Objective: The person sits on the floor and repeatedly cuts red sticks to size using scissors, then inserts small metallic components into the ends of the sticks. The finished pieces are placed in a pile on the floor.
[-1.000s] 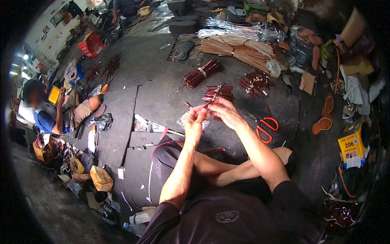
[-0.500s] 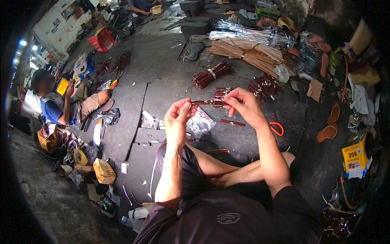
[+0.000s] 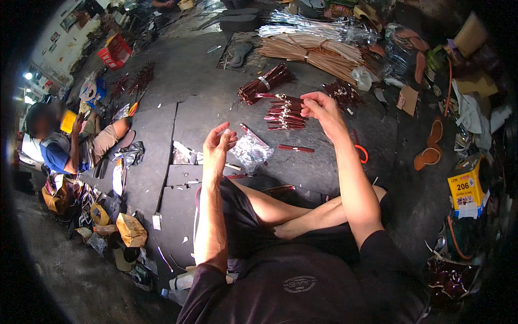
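My right hand [image 3: 322,112] is over the right end of a row of short, dark red glossy straps [image 3: 286,114] with shiny metal pieces at their middles. Its thumb and finger pinch the end of one strap [image 3: 270,96] at the far side of the row. My left hand [image 3: 218,143] hovers left of the row, fingers apart, with nothing in it. Beside it lies a clear plastic bag [image 3: 251,151] with small pieces inside. A single dark red strap [image 3: 295,148] rests on the floor between my hands.
Behind the row lie a tied bundle of dark red strips [image 3: 264,82] and a long tan bundle [image 3: 310,51]. Red-orange handled scissors [image 3: 362,153] lie by my right forearm. Brown sandals [image 3: 430,151] and a yellow box [image 3: 465,189] are at right. Another person [image 3: 59,146] sits at left.
My left hand has let go of the strap and drawn back, its fingers opening. My right hand has carried the strap to the far side of the row. The whole view has shifted slightly.
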Demonstrator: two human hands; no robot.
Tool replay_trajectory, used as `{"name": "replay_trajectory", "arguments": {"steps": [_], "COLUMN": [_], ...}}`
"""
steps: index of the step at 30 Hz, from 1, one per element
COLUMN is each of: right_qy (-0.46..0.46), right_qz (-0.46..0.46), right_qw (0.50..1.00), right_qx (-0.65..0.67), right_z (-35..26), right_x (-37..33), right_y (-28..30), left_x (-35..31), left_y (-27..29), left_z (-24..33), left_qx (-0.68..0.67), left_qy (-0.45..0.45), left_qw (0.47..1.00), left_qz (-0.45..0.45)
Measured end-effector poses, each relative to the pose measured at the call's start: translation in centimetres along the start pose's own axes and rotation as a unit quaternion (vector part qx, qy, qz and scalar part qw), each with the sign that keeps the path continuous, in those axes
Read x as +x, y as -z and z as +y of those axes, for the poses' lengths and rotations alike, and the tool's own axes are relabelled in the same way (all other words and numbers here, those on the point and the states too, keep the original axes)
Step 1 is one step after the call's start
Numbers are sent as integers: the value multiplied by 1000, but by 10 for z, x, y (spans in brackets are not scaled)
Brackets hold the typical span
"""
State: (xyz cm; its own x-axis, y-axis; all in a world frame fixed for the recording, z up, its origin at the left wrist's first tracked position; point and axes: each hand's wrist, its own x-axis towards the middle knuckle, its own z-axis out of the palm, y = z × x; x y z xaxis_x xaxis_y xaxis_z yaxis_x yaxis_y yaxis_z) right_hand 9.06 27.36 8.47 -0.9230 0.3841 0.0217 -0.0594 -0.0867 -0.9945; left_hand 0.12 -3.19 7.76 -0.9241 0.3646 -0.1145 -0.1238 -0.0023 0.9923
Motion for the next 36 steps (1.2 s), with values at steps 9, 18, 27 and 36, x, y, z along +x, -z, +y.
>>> {"name": "replay_trajectory", "arguments": {"steps": [9,18,27,36], "right_qy": [-87,-38,5,42], "right_qz": [210,-42,-19,198], "right_qw": [957,902,873,772], "right_qx": [-181,-427,-487,-602], "right_z": [120,153,181,170], "right_x": [21,-24,-35,-8], "right_y": [47,-60,-118,-35], "left_x": [16,30,26,20], "left_y": [7,2,9,-3], "left_z": [-76,-42,-56,-67], "left_qx": [118,217,239,318], "left_qy": [31,-19,25,10], "left_qw": [992,974,969,948], "left_qz": [42,57,63,24]}}
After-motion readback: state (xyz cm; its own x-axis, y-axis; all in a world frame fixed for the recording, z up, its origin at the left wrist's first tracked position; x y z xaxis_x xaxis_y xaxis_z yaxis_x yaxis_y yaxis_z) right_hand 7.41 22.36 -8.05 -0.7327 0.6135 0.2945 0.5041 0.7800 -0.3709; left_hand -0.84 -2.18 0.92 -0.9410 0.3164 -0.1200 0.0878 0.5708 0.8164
